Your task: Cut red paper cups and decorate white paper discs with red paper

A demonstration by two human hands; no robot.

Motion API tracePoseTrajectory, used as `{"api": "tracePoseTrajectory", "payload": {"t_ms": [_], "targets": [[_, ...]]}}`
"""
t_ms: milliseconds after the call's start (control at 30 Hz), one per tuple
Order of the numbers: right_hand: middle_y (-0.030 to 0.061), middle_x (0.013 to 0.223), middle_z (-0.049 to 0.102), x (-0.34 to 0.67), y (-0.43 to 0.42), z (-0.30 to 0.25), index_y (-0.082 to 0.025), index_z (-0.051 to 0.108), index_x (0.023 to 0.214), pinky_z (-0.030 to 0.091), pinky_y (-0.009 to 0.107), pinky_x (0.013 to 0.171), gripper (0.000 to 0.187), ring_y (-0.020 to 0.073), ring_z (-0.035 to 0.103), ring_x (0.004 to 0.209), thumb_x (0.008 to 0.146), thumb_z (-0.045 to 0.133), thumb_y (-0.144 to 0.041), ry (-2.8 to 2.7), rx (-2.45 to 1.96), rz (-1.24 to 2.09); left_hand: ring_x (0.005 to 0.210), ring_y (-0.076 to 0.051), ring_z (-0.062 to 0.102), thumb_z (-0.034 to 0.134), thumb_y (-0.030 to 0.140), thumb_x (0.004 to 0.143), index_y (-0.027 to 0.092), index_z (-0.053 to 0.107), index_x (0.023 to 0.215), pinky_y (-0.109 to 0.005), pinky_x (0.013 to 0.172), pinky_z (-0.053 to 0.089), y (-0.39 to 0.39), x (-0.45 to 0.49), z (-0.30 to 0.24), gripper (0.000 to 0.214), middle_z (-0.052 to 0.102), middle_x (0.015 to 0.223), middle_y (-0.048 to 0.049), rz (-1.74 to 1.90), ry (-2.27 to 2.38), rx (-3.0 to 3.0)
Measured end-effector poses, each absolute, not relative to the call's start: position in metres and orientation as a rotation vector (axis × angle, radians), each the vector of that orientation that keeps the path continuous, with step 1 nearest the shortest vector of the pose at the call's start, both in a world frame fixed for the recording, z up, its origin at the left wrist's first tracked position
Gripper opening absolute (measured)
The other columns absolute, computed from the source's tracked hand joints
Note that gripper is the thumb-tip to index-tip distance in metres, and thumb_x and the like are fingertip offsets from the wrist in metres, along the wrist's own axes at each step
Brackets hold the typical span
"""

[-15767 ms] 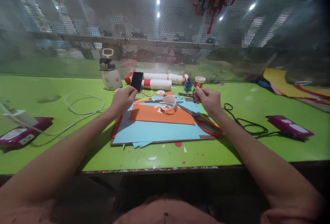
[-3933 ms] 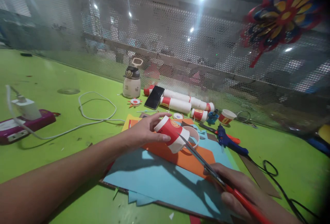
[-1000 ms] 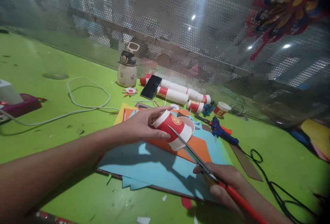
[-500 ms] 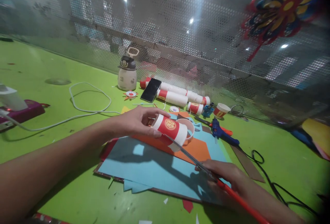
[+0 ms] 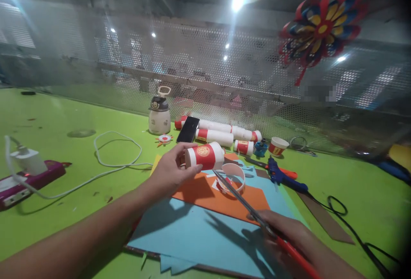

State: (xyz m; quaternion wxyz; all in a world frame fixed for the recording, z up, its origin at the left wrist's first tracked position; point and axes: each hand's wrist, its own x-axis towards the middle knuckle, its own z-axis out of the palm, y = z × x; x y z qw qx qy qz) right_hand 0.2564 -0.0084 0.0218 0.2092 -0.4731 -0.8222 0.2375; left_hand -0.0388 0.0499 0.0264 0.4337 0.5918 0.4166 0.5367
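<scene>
My left hand (image 5: 170, 168) grips a red and white paper cup (image 5: 204, 156) on its side, above the orange paper sheet (image 5: 221, 195). My right hand (image 5: 285, 240) at the lower right holds red-handled scissors (image 5: 244, 202), whose blades point up-left and reach the cup's rim. A white paper ring (image 5: 231, 177) lies on the orange sheet just under the cup. Light blue paper sheets (image 5: 199, 236) lie beneath on a board.
On the green table (image 5: 64, 116): a cream bottle (image 5: 159, 111), a black phone (image 5: 188, 129), stacked cup rolls (image 5: 221, 135), a loose cup (image 5: 278, 145), a blue glue gun (image 5: 282, 176), black cable (image 5: 346, 219), white cable (image 5: 112, 159), a charger on a purple strip (image 5: 25, 172). A paper pinwheel (image 5: 321, 24) hangs on the mesh wall.
My left hand has lifted and turned the cup more level, its rim now facing right. The scissors stay at the cup's rim. The view has tilted upward.
</scene>
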Motion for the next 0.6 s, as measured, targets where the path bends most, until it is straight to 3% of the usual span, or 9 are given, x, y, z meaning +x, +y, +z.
{"api": "tracePoseTrajectory", "payload": {"t_ms": [133,367,600], "targets": [[0.0027,0.074,0.071,0.248,-0.011,0.022,-0.022,0.073,0.094,0.050,0.026,0.058,0.023,0.0213,0.064,0.065,0.082,0.054,-0.029,-2.234,-1.419,0.714,0.089,-0.024,0.066,0.078,0.033,0.068,0.015,0.054,0.114,-0.043,0.082,0.054,0.045,-0.028,0.020,0.054,0.068,0.099,-0.0102,1.388,1.039,1.433],[0.0023,0.069,0.068,0.246,-0.018,0.032,-0.025,0.073,0.091,0.049,0.028,0.057,0.023,0.0227,0.062,0.064,0.080,0.054,-0.032,-2.187,-1.408,0.684,0.095,-0.023,0.065,0.076,0.034,0.072,0.013,0.054,0.116,-0.039,0.085,0.052,0.040,-0.022,0.017,0.053,0.067,0.106,-0.0136,1.431,1.063,1.444],[0.0055,0.096,0.074,0.240,-0.019,0.040,-0.027,0.069,0.104,0.054,0.033,0.072,0.028,0.0256,0.068,0.082,0.088,0.048,-0.034,-2.223,-1.303,0.694,0.098,-0.024,0.065,0.074,0.034,0.075,0.015,0.052,0.116,-0.040,0.087,0.053,0.036,-0.019,0.014,0.050,0.067,0.107,-0.0129,1.425,1.000,1.409]]}}
